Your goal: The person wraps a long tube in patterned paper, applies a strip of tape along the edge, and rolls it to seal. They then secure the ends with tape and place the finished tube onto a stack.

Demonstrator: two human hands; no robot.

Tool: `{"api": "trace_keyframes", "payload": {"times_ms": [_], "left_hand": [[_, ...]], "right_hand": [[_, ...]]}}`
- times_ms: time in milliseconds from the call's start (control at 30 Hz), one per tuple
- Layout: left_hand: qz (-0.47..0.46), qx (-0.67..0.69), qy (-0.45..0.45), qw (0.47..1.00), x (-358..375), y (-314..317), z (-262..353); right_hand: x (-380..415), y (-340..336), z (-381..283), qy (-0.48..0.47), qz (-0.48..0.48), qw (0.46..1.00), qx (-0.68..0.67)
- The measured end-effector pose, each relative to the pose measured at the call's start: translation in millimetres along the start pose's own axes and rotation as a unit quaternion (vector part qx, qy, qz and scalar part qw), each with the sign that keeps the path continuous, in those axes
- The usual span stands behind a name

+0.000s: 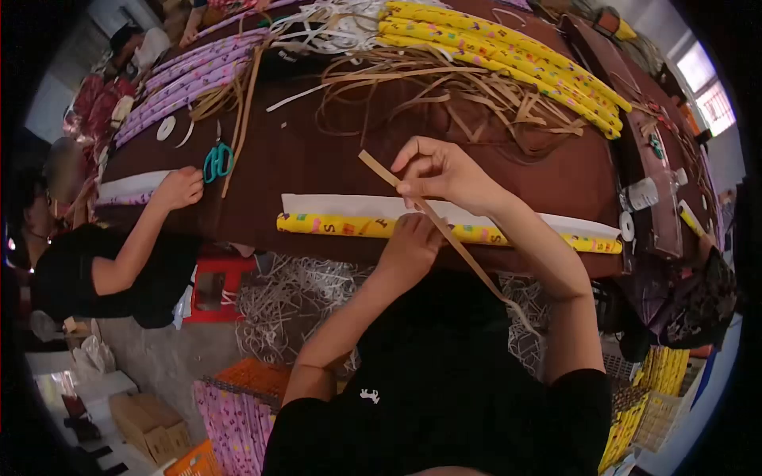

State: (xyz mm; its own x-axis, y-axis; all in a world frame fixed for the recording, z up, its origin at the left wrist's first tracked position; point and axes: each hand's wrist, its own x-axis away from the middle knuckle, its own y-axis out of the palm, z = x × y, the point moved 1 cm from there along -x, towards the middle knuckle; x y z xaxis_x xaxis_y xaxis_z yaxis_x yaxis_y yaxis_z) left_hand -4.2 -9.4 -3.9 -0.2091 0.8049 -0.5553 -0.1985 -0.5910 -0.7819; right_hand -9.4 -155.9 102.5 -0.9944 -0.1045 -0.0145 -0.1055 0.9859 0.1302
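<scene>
Between the thumb and fingers of my right hand (440, 181) is a long narrow brown strip (472, 266). One end points up past the fingers; the rest slants down over the table edge toward my right arm. My left hand (409, 247) presses with bent fingers on a yellow patterned roll (333, 225), which lies lengthwise along the near table edge. A white flap (317, 204) stands out along the roll's far side. The strip crosses in front of the roll, just right of my left hand.
Loose brown strips (444, 91) lie beyond my hands, below finished yellow rolls (508, 51). Purple rolls (198, 75), teal-handled scissors (217, 161) and a co-worker's hand (178, 188) are at left. A plastic bottle (652, 190) and a white tape roll (627, 227) sit at right.
</scene>
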Motion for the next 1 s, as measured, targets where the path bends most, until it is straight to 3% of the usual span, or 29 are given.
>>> {"api": "trace_keyframes", "payload": {"times_ms": [67, 200, 333, 433, 500, 567, 600, 633, 667, 700, 733, 800, 1000], "left_hand": [[-0.004, -0.014, 0.0, 1.0, 3, 3, -3], [-0.017, -0.028, -0.01, 0.999, 5, 4, -2], [-0.042, 0.014, -0.04, 0.998, -2, -4, 0], [-0.112, 0.084, -0.069, 0.988, -11, -28, 3], [-0.113, 0.048, -0.072, 0.99, -7, -42, -2], [-0.057, 0.059, -0.153, 0.985, 1, -70, -13], [-0.03, 0.042, -0.229, 0.972, 6, -86, -19], [0.02, 0.077, -0.323, 0.943, 8, -95, -24], [0.071, 0.109, -0.412, 0.902, 10, -102, -30], [0.126, 0.169, -0.437, 0.875, 14, -104, -37], [0.124, 0.166, -0.438, 0.875, 21, -102, -39], [0.192, 0.392, -0.467, 0.769, 35, -98, -42], [0.212, 0.389, -0.465, 0.767, 47, -95, -45]], "right_hand": [[-39, -5, 28, 0.018, -0.054, 0.998, -0.029], [-62, -5, 53, 0.059, -0.074, 0.994, -0.06], [-59, -11, 62, 0.064, -0.046, 0.993, -0.088], [-60, -16, 68, 0.041, -0.002, 0.976, -0.212], [-61, -18, 67, 0.031, 0.012, 0.968, -0.248], [-56, -17, 63, 0.039, 0.012, 0.97, -0.239], [-53, -15, 60, 0.063, -0.01, 0.985, -0.162], [-51, -12, 60, 0.084, -0.033, 0.992, -0.084], [-49, -6, 62, 0.098, -0.047, 0.99, -0.088], [-48, -2, 63, 0.113, -0.07, 0.989, -0.062], [-47, 1, 64, 0.126, -0.092, 0.987, -0.035], [-48, 6, 66, 0.069, -0.109, 0.992, 0.009], [-44, 7, 56, 0.144, -0.13, 0.98, 0.052]]}}
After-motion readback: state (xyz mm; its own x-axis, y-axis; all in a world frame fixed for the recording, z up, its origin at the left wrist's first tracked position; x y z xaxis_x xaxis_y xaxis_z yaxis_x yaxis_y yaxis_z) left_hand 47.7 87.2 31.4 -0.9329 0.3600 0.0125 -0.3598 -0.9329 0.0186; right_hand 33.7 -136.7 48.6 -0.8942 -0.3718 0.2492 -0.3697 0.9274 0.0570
